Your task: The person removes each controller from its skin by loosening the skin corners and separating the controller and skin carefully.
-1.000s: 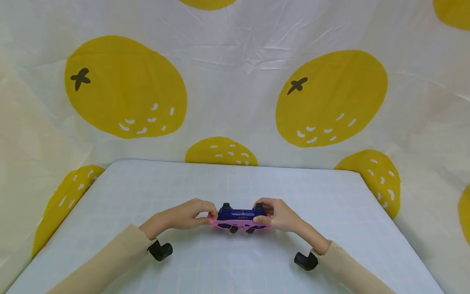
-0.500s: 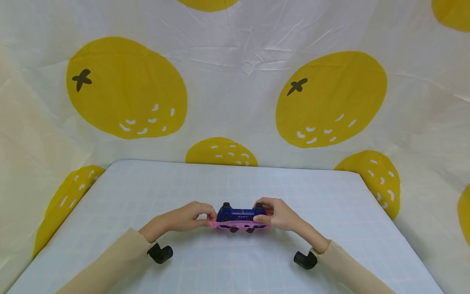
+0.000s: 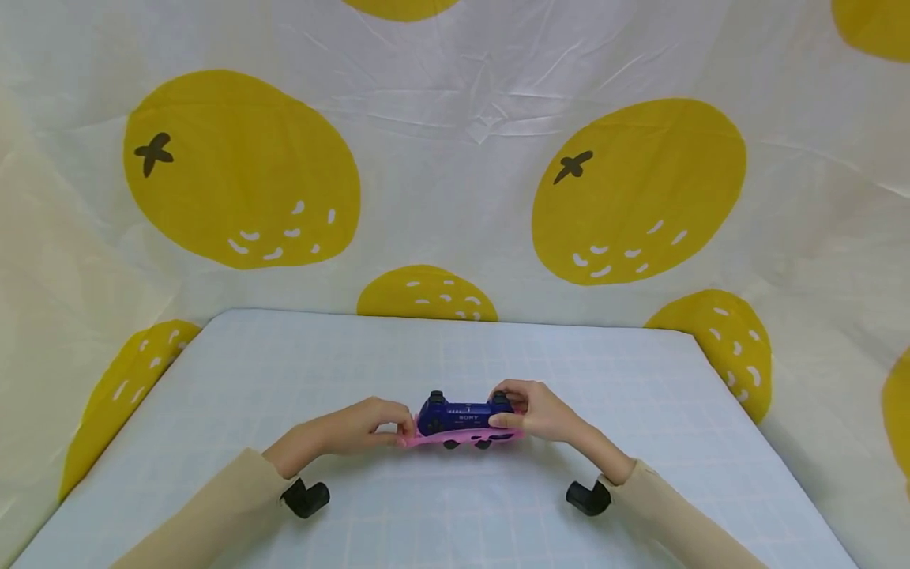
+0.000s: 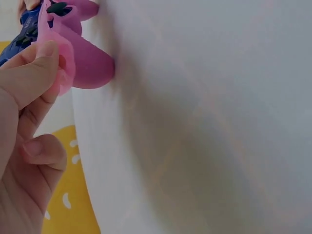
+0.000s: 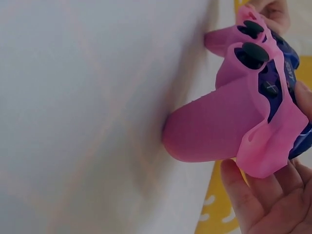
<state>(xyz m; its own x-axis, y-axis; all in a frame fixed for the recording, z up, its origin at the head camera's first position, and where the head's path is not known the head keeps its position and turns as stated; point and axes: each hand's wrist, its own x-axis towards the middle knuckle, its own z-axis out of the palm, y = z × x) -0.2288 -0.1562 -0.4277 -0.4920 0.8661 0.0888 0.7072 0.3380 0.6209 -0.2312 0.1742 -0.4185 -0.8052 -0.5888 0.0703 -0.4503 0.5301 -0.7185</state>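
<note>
A dark blue game controller [image 3: 458, 414] is held up at the middle of the table, with a pink silicone cover [image 3: 455, 437] over its grips and stick side. My left hand [image 3: 359, 425] pinches the cover's stretched left rim between thumb and fingers; in the left wrist view the pink cover [image 4: 92, 66] bulges away from those fingertips. At the other end my right hand [image 3: 542, 411] grips the controller, thumb on its near side. Loose pink rim [image 5: 270, 148] folds outward at that end in the right wrist view, baring blue shell and black thumbsticks [image 5: 253, 52].
A pale checked cloth [image 3: 355, 356] covers the table. Behind and beside it hangs a white curtain [image 3: 441, 158] with large yellow fruit prints. Black wrist cameras [image 3: 306, 498] sit below both forearms.
My left hand has moved slightly left and down, drawing the cover's left rim outward from the controller. More blue shell shows at that end. The right hand keeps its grip nearly in place.
</note>
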